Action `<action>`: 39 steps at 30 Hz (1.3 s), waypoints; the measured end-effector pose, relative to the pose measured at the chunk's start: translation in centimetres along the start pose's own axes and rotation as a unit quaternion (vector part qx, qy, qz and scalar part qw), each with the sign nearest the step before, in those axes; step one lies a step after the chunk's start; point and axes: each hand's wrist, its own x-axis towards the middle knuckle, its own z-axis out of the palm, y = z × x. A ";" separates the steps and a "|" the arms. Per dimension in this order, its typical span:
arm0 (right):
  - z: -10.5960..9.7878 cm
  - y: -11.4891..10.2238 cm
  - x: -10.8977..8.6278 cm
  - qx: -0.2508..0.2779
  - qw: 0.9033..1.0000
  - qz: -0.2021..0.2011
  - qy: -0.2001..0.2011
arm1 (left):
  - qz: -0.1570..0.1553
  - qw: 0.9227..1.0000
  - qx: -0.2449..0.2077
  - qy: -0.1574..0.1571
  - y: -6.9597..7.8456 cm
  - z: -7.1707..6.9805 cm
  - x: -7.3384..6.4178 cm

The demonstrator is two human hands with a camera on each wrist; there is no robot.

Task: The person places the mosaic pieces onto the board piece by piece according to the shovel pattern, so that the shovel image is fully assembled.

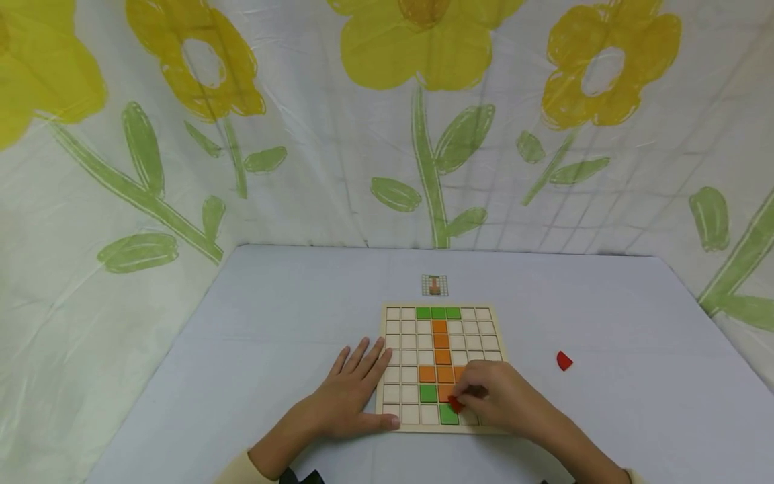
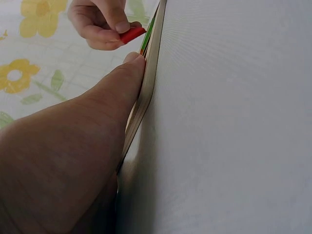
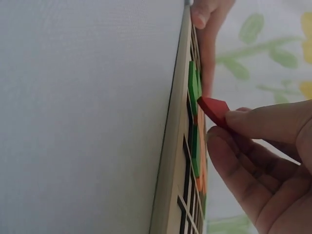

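My right hand [image 1: 504,396] pinches a red quarter-circle piece [image 3: 214,110] between thumb and index finger. It holds the piece over the lower middle of a wooden grid board [image 1: 435,429]. My left hand [image 1: 347,403] lies with its fingers spread at the board's left side, its thumb at the lower left corner. On the board, three green square tiles [image 1: 438,313] form a row at the top, and orange square tiles [image 1: 442,341] run down the middle. Lower down are a green tile [image 1: 428,393] and another green tile [image 1: 449,415]. My right hand partly covers the lower right squares.
Another red quarter-circle piece [image 1: 564,361] lies on the white table [image 1: 272,323], right of the board. Behind the board is a small card [image 1: 435,286] with a grid picture. A flower-printed cloth [image 1: 302,188] hangs beyond the table's far edge.
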 end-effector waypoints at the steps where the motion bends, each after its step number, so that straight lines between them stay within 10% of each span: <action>1: 0.1 0.0 0.1 0.005 1.000 0.008 -0.002 | 0.000 1.000 0.000 0.000 0.0 0.0 0.0; 8: 1.0 -0.4 0.3 0.020 0.999 0.013 -0.034 | 0.002 1.000 -0.004 0.000 -0.1 0.1 0.0; 24: 3.7 -2.1 0.7 -0.168 0.977 -0.132 -0.020 | 0.001 1.000 -0.002 0.001 -0.1 0.2 0.1; 39: 4.0 -3.5 2.3 -0.145 0.988 -0.015 -0.052 | -0.001 1.000 0.005 0.001 -0.2 0.2 0.0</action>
